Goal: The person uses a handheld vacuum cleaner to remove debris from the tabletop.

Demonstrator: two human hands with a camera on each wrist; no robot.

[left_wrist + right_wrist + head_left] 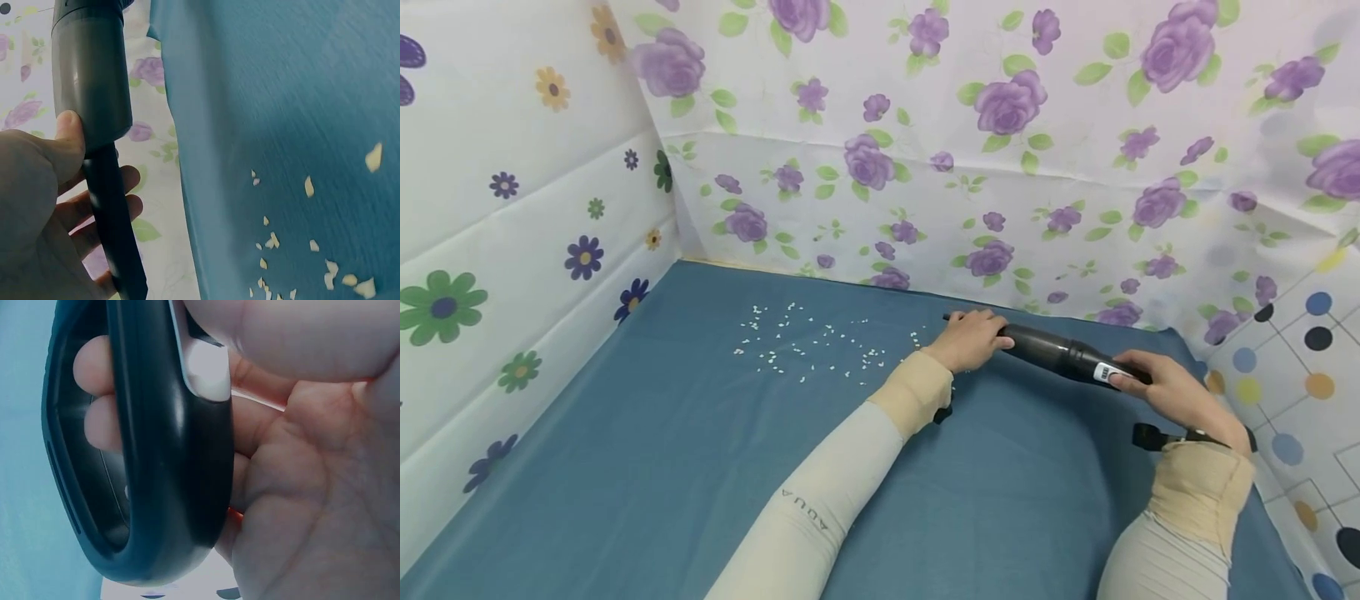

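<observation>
Both hands hold a black handheld vacuum cleaner (1045, 348) over the far right part of the blue cloth. My left hand (968, 340) grips its front end. In the left wrist view the thumb presses the smoky dust cup (94, 81), and the fingers curl behind the narrow black nozzle (115, 219). The right hand (1172, 392) holds the looped handle (178, 462), with fingers passing through the loop and the thumb by a light panel (209, 372). Small pale scraps (374, 157) lie scattered on the cloth, mostly to the left of the nozzle.
The blue cloth (647, 467) covers the work surface. A wall sheet with purple flowers (865, 158) rises along its back edge. Another flowered sheet (535, 225) borders the left, and a dotted one (1292, 400) stands close beside the right arm.
</observation>
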